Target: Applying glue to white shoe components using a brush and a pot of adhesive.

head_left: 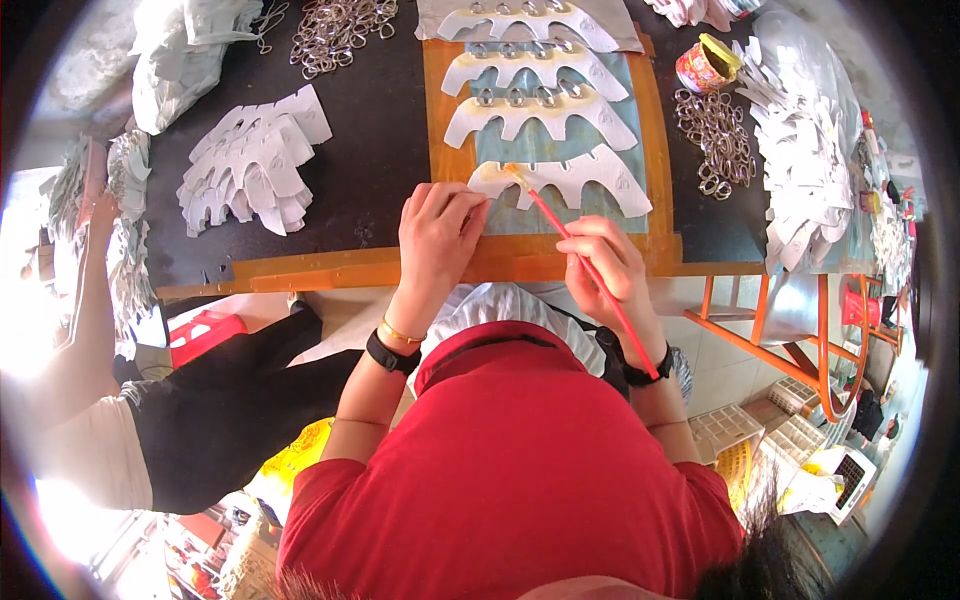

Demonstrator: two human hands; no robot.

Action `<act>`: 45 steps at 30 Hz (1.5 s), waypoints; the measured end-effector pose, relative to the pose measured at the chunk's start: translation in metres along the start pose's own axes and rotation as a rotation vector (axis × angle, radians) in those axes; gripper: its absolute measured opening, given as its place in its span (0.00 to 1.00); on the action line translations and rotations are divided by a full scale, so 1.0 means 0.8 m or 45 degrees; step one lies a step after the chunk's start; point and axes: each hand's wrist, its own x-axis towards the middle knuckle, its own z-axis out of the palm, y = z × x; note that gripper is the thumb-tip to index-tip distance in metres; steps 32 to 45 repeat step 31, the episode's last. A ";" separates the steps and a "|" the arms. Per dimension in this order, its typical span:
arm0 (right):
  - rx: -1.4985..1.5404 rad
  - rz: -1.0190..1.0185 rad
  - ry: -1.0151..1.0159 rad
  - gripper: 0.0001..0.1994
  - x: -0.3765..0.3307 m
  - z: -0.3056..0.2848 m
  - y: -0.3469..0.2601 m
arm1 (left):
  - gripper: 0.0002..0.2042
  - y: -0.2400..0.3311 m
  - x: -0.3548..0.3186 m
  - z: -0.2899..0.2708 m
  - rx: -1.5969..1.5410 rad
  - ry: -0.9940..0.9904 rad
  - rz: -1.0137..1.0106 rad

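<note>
**Head view: brush on a white cut-out at the board's near edge**

Head camera, looking down, I see my right hand point(603, 258) just right of centre, its fingers curled tight round a thin red-handled brush point(585, 262). The handle runs from my wrist in the lower right up and left, and its yellowish tip touches the left end of a white scalloped card cut-out point(590, 180) lying near the middle of the frame. My left hand point(437, 232) sits left of centre, palm down, fingers bent and loosely spread; the fingertips press the left end of that same cut-out and grip nothing.

The cut-out lies nearest me on a blue-green mat set in an orange wooden board point(446, 120). Above it, toward the top centre, three more white cut-outs point(540, 112) lie in a row up the mat, each carrying small metal rings along its upper edge.

On the dark tabletop point(370, 150), a fanned pile of white cut-outs point(252, 160) sits in the upper left, a heap of loose metal rings point(338, 30) at the top, more rings point(716, 140) in the upper right beside a small red and yellow tin point(705, 65), and a large stack of white pieces point(805, 160) at the right rim.

A person in dark trousers point(230, 400) stands at the lower left.
</note>
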 end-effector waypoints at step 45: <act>0.002 0.082 0.083 0.11 -0.018 -0.009 0.009 | 0.07 -0.002 0.000 0.002 -0.015 0.007 0.004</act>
